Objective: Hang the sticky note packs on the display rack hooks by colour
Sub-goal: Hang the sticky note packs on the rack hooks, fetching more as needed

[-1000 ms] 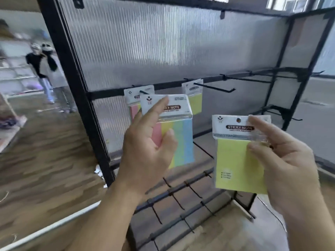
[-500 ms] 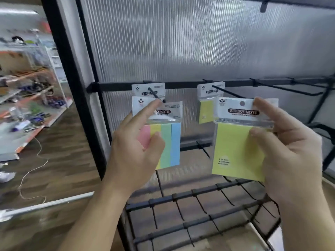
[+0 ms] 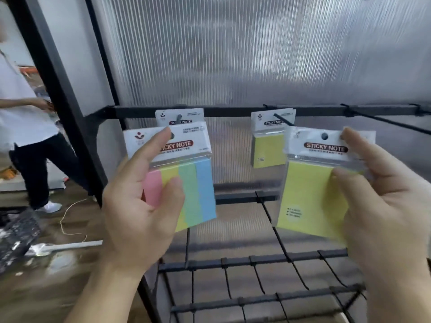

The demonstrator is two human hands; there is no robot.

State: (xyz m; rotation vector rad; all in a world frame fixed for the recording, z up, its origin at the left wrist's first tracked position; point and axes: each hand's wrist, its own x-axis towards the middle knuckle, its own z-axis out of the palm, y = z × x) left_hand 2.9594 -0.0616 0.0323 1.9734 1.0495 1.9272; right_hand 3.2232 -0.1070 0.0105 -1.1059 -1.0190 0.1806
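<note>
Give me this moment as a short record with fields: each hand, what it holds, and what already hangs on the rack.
Left: the left hand pinches the multicolour pack, not yet hooked
Right: the right hand pinches the yellow pack, not yet hooked
Rack, left hook: hung multicolour pack under the top rail
Rack, next hook: hung yellow pack
Match: each held pack is near its own colour
</note>
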